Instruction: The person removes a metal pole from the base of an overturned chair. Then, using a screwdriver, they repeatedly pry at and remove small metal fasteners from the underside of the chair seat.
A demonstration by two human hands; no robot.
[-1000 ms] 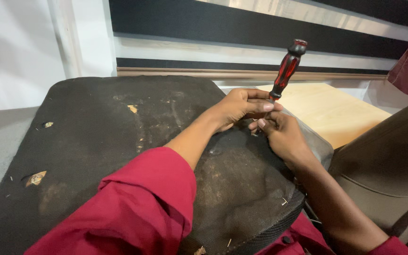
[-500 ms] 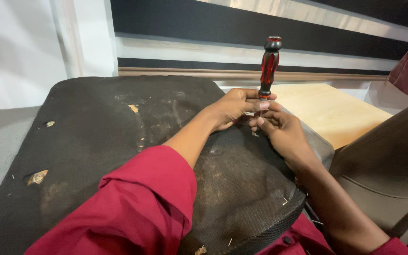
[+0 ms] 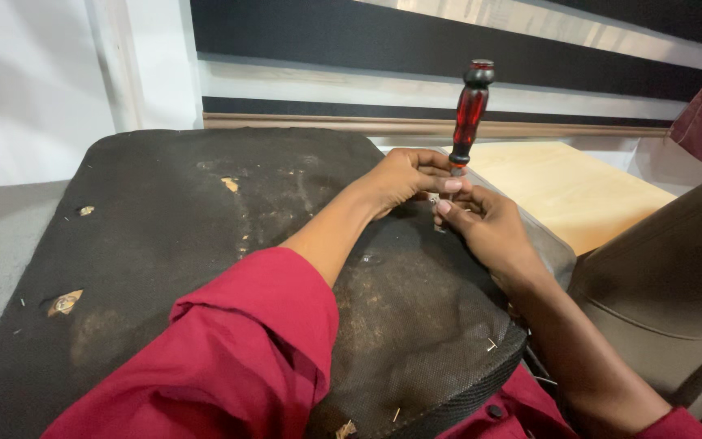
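A red and black screwdriver [image 3: 470,110] stands nearly upright, its tip down at the far edge of a black fabric-covered seat panel [image 3: 164,236]. My left hand [image 3: 404,175] pinches the shaft just under the handle. Against it, from the right, my right hand [image 3: 481,228] has its fingers closed around the lower shaft at the fabric. Both arms wear dark red sleeves. The screwdriver's tip is hidden behind my fingers.
The black fabric shows worn brown patches, bits of foam [image 3: 65,303] and loose staples [image 3: 491,345]. A light wooden board [image 3: 562,191] lies beyond the panel. A brown upholstered piece [image 3: 660,284] stands at the right. Behind is a wall with dark stripes [image 3: 367,41].
The screwdriver handle has swung from leaning right to nearly upright. Both hands stay at the same spot on the panel's edge.
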